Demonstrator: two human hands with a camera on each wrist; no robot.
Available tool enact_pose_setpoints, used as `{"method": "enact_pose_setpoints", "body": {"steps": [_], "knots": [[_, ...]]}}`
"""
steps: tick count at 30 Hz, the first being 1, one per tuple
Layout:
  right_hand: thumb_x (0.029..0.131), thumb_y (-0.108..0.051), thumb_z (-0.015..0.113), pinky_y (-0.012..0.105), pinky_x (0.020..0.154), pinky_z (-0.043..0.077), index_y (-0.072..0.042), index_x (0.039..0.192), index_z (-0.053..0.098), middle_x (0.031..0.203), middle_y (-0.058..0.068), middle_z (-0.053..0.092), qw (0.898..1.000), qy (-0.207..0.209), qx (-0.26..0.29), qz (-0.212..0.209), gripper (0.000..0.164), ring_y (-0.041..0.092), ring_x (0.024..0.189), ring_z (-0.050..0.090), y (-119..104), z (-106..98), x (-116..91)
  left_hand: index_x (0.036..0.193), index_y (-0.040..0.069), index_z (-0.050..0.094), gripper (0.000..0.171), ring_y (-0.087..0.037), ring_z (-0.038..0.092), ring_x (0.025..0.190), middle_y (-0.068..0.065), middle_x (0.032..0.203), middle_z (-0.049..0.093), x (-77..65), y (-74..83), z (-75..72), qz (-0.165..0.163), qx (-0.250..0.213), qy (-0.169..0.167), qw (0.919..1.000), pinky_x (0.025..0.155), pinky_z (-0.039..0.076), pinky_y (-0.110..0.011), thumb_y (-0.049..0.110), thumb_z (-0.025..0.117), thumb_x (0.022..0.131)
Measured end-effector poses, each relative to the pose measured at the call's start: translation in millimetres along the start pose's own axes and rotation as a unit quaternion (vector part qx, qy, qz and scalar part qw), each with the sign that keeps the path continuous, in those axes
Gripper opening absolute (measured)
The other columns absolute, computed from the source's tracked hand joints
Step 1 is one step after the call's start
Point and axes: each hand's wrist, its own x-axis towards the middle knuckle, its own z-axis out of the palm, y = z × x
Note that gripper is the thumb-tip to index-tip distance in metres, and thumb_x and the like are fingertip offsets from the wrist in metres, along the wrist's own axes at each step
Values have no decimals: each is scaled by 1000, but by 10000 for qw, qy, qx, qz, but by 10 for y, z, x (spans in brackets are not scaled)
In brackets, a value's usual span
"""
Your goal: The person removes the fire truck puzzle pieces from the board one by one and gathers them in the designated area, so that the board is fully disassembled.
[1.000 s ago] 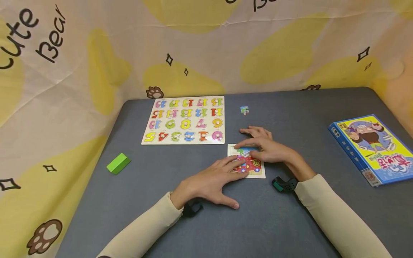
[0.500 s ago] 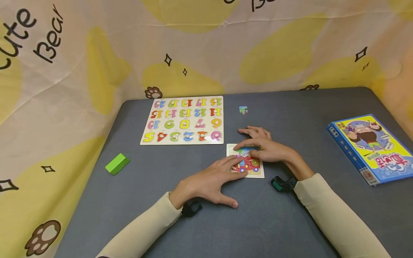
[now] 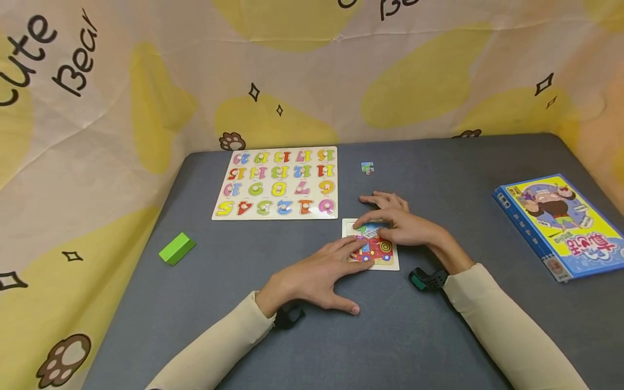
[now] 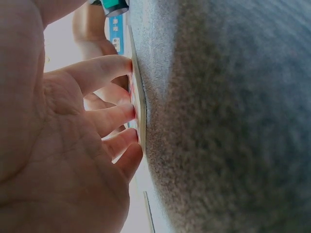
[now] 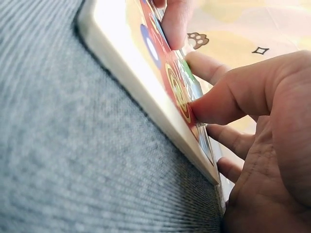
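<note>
Grey tabletop (image 3: 219, 271), picture puzzle (image 3: 384, 253) flat beneath the loosely spread, touching fingers (image 3: 358, 266) of left hand (image 3: 314, 275) and right hand (image 3: 404, 223)

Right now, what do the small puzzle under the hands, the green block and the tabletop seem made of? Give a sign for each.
Small puzzle: probably wood or thick board with a smooth, printed face; its thick, pale edge shows up close.
Green block: perhaps painted wood or foam, fairly matte, with even color and straight edges.
Tabletop: fabric-like, matte covering, from its ribbed texture.
</note>
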Motion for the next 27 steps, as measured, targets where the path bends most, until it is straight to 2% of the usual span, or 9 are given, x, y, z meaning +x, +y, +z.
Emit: {"method": "enact_pose_setpoints", "body": {"steps": [4, 7, 12, 16, 20, 27], "knots": [[84, 6, 58, 73, 111, -3, -25, 121, 75, 162, 20, 36, 10000, 42, -58, -35, 51, 46, 153, 6, 8, 7, -4, 160, 29, 34, 88, -25, 7, 160, -3, 173, 10, 0, 9, -2, -20, 26, -14, 10000, 125, 22, -53, 61, 71, 87], [82, 5, 60, 70, 111, 2, -25, 121, 76, 156, 18, 43, 9998, 73, -157, -88, 51, 44, 149, 15, 5, 7, -3, 160, 29, 34, 89, -25, 6, 160, -2, 173, 10, -1, 12, 0, -18, 23, -21, 10000, 125, 22, -53, 61, 72, 86], [81, 5, 61, 57, 101, 14, -25, 120, 76, 127, 8, 57, 9990, 97, -377, -209, 52, 30, 124, 32, -27, -7, 2, 160, 29, 34, 89, -24, 7, 160, -2, 173, 11, 0, 6, 12, -8, 32, 1, 10000, 125, 22, -52, 62, 71, 86], [82, 5, 61, 48, 91, 17, -26, 120, 76, 110, 0, 59, 9981, 100, -522, -303, 52, 21, 105, 35, -48, -18, 7, 159, 29, 35, 89, -25, 9, 160, -2, 173, 12, -1, 6, 18, -17, 43, 34, 10000, 125, 23, -52, 62, 72, 86], [82, 5, 62, 44, 86, 16, -26, 120, 76, 107, -2, 60, 9979, 91, -557, -307, 52, 17, 97, 34, -46, -19, 3, 159, 29, 35, 89, -26, 9, 160, -2, 173, 12, -1, 9, 21, -13, 53, 68, 10000, 125, 23, -52, 62, 72, 85], [83, 4, 62, 42, 83, 18, -26, 123, 76, 104, -4, 61, 9986, 37, -447, -284, 52, 17, 93, 36, -53, -37, -2, 160, 28, 34, 92, -28, 9, 160, -4, 173, 12, 9, 2, 19, 47, 185, 51, 9998, 125, 22, -52, 60, 76, 84]]}}
